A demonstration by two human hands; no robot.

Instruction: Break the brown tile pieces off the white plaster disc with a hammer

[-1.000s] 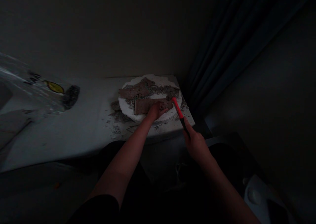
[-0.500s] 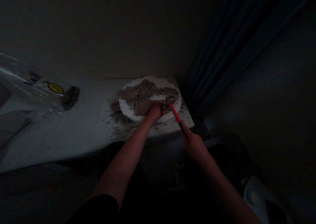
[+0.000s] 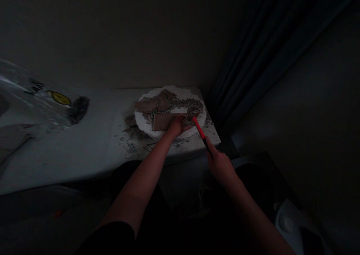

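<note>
In the dim head view my right hand (image 3: 222,165) is closed round the black grip of a hammer (image 3: 199,128) with a red shaft. The hammer's dark head is at the right end of a brown, textured rectangular slab (image 3: 161,122) and is hard to make out against it. My left hand (image 3: 177,126) grips the slab near its middle, fingers over it and thumb towards the hammer. Beneath the slab is a round white board (image 3: 144,124) with an uneven rim. Broken brown pieces (image 3: 153,104) and grey crumbs (image 3: 187,104) lie behind the slab.
A pale table (image 3: 98,146) carries the board, with loose crumbs (image 3: 131,146) left of it. Clear plastic packaging (image 3: 42,101) with a yellow oval label lies at the far left. A wall stands behind, and a dark curtain (image 3: 253,60) hangs at the right.
The hammer's head has shifted very slightly at the slab's right end. My left hand stays on the slab, and the whole view has moved a little.
</note>
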